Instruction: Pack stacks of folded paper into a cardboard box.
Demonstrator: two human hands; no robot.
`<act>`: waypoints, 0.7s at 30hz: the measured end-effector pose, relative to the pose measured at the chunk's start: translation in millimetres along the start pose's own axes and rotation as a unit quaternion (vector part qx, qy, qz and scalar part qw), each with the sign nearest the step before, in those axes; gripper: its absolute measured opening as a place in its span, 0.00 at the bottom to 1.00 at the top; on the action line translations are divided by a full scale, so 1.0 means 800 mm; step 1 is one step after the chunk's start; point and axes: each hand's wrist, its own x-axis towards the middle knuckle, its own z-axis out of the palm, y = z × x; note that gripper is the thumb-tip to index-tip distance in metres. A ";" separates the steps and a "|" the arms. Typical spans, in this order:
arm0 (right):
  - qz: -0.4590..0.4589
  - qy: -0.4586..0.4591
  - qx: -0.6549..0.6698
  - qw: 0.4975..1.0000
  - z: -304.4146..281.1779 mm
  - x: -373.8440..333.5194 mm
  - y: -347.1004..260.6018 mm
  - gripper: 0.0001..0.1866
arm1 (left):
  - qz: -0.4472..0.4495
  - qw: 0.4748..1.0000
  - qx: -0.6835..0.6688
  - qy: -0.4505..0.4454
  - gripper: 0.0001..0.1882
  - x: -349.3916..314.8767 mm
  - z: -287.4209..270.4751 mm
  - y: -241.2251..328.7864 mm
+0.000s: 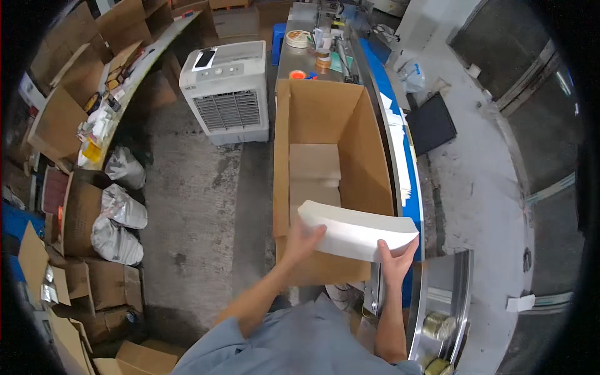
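Observation:
A thick stack of white sheets [356, 236], slightly bowed, is held level over the near end of an open cardboard box [312, 112]. My left hand [304, 242] grips its left end, the thumb on the near side. At the right end my right hand [397, 259] clasps the stack, thumb up against the near face. Pale, flat stacks [314, 161] lie on the bottom of the box, side by side along its left part. The stack in my hands hides the near part of the box's inside.
The box stands on a metal bench [294, 62] with tape rolls [323, 59] and tools behind it. More white sheets [398, 150] lie on a blue strip [409, 181] to the right. An air cooler [228, 94] stands left on the floor, past it white bags [122, 206] and cartons.

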 end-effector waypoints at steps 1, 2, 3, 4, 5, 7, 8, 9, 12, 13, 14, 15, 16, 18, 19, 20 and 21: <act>0.012 -0.009 0.021 1.000 0.012 0.012 0.003 0.48 | 0.000 1.000 0.012 -0.001 0.33 0.008 0.003 0.008; 0.020 -0.007 0.030 0.999 0.020 0.028 0.006 0.48 | -0.015 0.999 0.030 0.025 0.33 0.011 0.004 0.018; 0.020 -0.037 0.024 0.999 0.032 0.042 0.005 0.48 | -0.028 0.997 0.051 0.048 0.32 0.017 -0.002 0.027; 0.021 -0.068 0.015 0.997 0.040 0.055 0.006 0.49 | -0.033 0.996 0.063 0.044 0.32 0.019 -0.006 0.028; 0.007 -0.071 -0.018 0.997 0.052 0.067 0.006 0.50 | -0.040 0.990 0.113 0.076 0.32 0.021 -0.011 0.029; 0.032 -0.091 0.013 0.995 0.075 0.085 0.025 0.50 | -0.050 0.978 0.170 0.109 0.32 0.037 -0.013 0.032; 0.047 -0.110 0.037 0.992 0.088 0.093 0.035 0.50 | -0.040 0.974 0.175 0.138 0.31 0.044 -0.014 0.033; 0.000 -0.101 -0.063 0.993 0.101 0.100 0.040 0.49 | -0.032 0.969 0.179 0.170 0.31 0.049 -0.017 0.033; 0.077 -0.157 0.035 0.984 0.137 0.121 0.088 0.49 | -0.029 0.958 0.218 0.181 0.31 0.079 -0.026 0.019; 0.116 -0.168 0.059 0.977 0.154 0.130 0.079 0.48 | -0.035 0.957 0.221 0.184 0.31 0.091 -0.034 0.010; 0.122 -0.172 0.057 0.976 0.174 0.136 0.085 0.48 | -0.034 0.952 0.231 0.198 0.31 0.102 -0.044 0.000; 0.099 -0.178 0.061 0.977 0.194 0.137 0.097 0.47 | -0.035 0.948 0.239 0.206 0.31 0.113 -0.052 -0.009; 0.070 -0.185 0.066 0.978 0.211 0.140 0.103 0.47 | -0.040 0.949 0.238 0.204 0.31 0.124 -0.061 -0.006; 0.126 -0.221 0.064 0.965 0.236 0.148 0.119 0.46 | -0.093 0.953 0.201 0.208 0.31 0.145 -0.080 -0.004; 0.094 -0.211 0.054 0.971 0.247 0.153 0.129 0.45 | -0.093 0.947 0.223 0.212 0.31 0.153 -0.083 -0.009; 0.062 -0.200 0.043 0.977 0.258 0.159 0.139 0.44 | -0.099 0.946 0.223 0.211 0.31 0.161 -0.080 -0.016; 0.067 -0.203 0.040 0.976 0.266 0.168 0.150 0.44 | -0.103 0.951 0.211 0.201 0.32 0.169 -0.076 -0.022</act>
